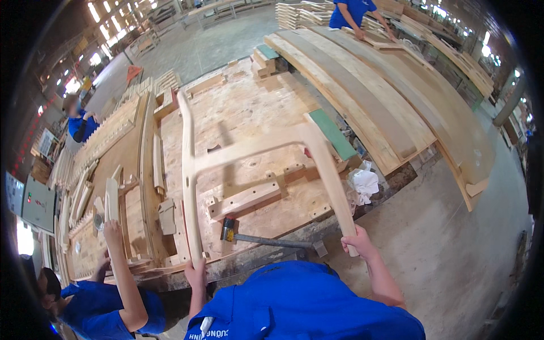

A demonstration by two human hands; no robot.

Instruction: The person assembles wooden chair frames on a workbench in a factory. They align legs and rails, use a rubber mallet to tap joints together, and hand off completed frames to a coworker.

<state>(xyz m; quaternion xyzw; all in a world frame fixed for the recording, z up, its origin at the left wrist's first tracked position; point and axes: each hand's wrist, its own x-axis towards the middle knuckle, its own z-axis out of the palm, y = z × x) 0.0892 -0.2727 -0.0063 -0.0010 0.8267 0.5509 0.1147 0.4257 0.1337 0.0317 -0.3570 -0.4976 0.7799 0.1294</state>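
In front of me is a pale wooden chair frame [249, 150], two long curved legs joined by a crossbar, tilted over the plywood-topped workbench [238, 96]. My left hand [196, 276] is closed round the near end of its left leg. Near the bottom of the right leg, my right hand [359, 242] grips the wood, out past the bench edge. Between the legs, a mallet [228, 229] with a black and yellow head lies at the bench's front edge. A wooden block with holes [246, 200] sits on the bench behind it.
Crumpled white paper [364, 182] lies beside a green strip [333, 135]. Long wide boards [362, 90] stretch along the right, with a person in blue [351, 14] at their far end. Close on my left, a co-worker [113, 309] holds a wooden piece [112, 198].
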